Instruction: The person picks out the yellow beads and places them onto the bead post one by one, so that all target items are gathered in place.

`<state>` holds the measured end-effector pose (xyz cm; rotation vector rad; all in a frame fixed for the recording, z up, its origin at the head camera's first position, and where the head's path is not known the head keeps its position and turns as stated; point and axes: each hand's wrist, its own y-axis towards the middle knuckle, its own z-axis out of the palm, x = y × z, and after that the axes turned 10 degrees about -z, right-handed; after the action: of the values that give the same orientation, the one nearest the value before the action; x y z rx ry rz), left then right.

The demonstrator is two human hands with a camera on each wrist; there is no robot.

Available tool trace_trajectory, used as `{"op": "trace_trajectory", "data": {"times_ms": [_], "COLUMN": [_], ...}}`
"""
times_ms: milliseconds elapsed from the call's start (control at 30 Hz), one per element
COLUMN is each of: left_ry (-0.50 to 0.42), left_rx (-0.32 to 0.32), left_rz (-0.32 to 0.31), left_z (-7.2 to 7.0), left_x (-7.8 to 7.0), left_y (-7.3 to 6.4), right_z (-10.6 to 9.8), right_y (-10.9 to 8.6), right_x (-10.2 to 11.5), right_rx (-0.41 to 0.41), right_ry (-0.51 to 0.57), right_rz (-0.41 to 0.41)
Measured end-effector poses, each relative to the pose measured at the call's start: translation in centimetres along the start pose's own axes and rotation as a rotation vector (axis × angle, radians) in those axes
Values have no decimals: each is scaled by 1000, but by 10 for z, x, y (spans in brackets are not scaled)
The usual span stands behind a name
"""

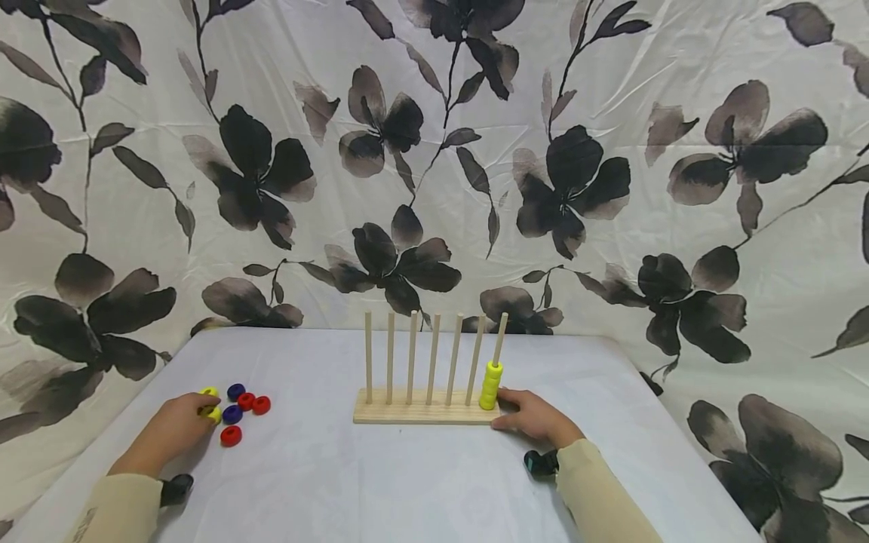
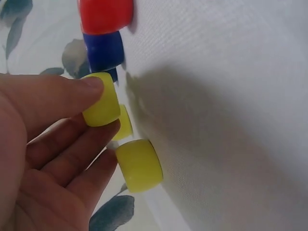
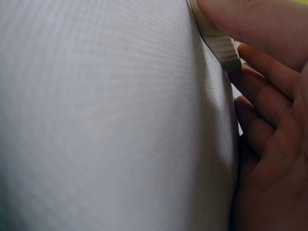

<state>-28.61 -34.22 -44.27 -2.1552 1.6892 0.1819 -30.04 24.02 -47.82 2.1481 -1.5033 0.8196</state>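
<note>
At the left of the table, my left hand [image 1: 178,426] pinches a yellow bead [image 2: 103,103] between thumb and fingers. Another yellow bead [image 2: 139,165] lies on the cloth by the fingertips, and part of a third yellow bead [image 2: 124,122] shows behind. My right hand [image 1: 536,416] holds the right end of a wooden peg stand [image 1: 421,412], thumb in front and fingers behind; in the right wrist view the base's end [image 3: 224,50] sits between them. Several yellow beads [image 1: 489,388] are stacked on the rightmost peg, while the other pegs are bare.
Beside the left hand lie red beads [image 1: 231,436] and blue beads [image 1: 232,414] in a loose group. A white cloth [image 1: 326,483] covers the table. Behind its far edge hangs a floral curtain [image 1: 489,226].
</note>
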Motion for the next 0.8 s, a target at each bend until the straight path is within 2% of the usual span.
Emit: {"op": "trace_trajectory", "data": {"times_ms": [233, 500, 800], "left_ry": [-41, -61, -115], "left_rx": [-30, -123, -129], "left_rz": [17, 103, 131], "left_z": [-3, -9, -15], "left_x": [-1, -15, -33], "left_y": [-3, -13, -24], "right_z": [-1, 0, 0], "right_y": [0, -3, -1], "right_x": [-1, 3, 1], "right_rx": [-2, -5, -8], "right_ry": [-1, 9, 3], "right_rz": [14, 9, 0]}}
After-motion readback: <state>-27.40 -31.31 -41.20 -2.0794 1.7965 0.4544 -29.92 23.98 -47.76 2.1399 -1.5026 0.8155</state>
